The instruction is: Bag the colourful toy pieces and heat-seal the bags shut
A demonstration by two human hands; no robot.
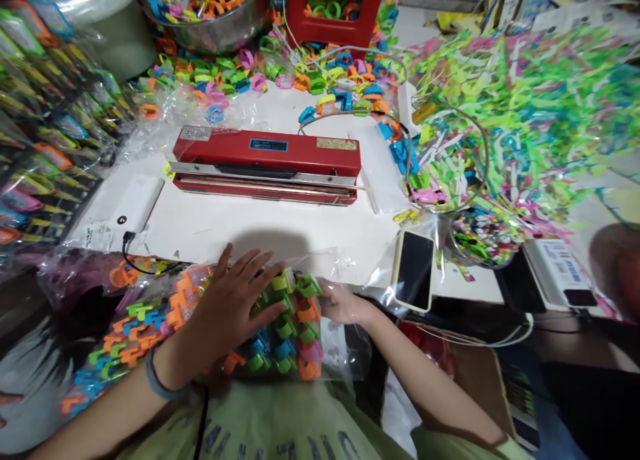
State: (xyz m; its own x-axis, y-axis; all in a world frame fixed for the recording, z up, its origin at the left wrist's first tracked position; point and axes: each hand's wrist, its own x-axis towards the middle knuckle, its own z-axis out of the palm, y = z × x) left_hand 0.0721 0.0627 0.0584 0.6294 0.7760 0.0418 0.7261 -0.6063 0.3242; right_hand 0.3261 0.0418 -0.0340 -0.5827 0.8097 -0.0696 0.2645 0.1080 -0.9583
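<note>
A clear plastic bag (345, 350) lies across my lap at the table's front edge, packed with rows of small bright plastic pieces (285, 327) that look like toy watches. My left hand (243, 293) rests over the bag, its fingers spread and pointing away from me. At the bag's right side my right hand (340, 303) has its fingers closed on the clear film; the fingertips are partly hidden behind the plastic. Just beyond both hands stands a red bag sealer (270, 153), its long bar facing me. More packed pieces (135, 333) lie under and left of my left forearm.
A white power bank (137, 203) with a cable sits left of the sealer. To the right are a phone (414, 270) and a tub of small beads (485, 237). Loose coloured pieces, a metal bowl (210, 30), a red stool (335, 37) and heaped green strips (525, 113) fill the back.
</note>
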